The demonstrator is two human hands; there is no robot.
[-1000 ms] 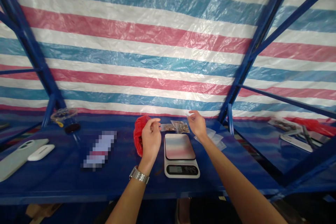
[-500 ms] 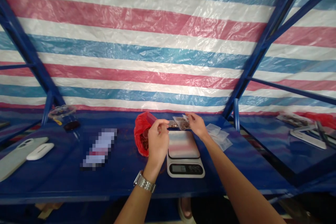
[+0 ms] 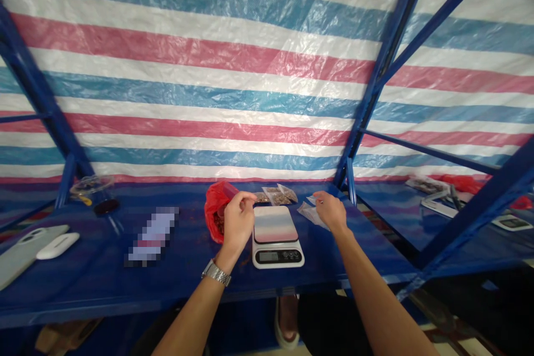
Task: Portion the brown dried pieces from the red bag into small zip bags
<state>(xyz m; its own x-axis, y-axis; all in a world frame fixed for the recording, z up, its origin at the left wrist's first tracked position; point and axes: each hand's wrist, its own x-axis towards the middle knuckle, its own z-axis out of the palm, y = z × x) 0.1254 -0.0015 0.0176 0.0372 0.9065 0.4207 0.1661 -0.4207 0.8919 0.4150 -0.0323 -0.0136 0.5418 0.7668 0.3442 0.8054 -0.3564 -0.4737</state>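
Note:
My left hand (image 3: 239, 219), with a metal watch at its wrist, is closed in a pinch beside the red plastic bag (image 3: 213, 212). What its fingers hold, if anything, is hidden. Brown bits fill the open bag, and a purplish translucent object (image 3: 228, 189) shows at its mouth. Over on the right, my right hand (image 3: 330, 210) has its fingers closed on a small clear plastic bag, above other flat clear bags (image 3: 309, 212). Between the hands is a white digital scale (image 3: 275, 228) with a bare plate. Behind it lie small filled packets (image 3: 277, 196).
A phone with a blurred screen (image 3: 153, 235), a pale phone (image 3: 29, 250), a white earbud case (image 3: 58, 246) and a plastic cup with dark liquid (image 3: 100, 197) are on the left. Blue metal posts (image 3: 375, 89) frame the table; a striped sheet (image 3: 208, 89) hangs behind.
My right hand has left the filled packets behind the scale and moved to the clear bags on the right. My left hand stays pinched near the red bag. The view has shifted right.

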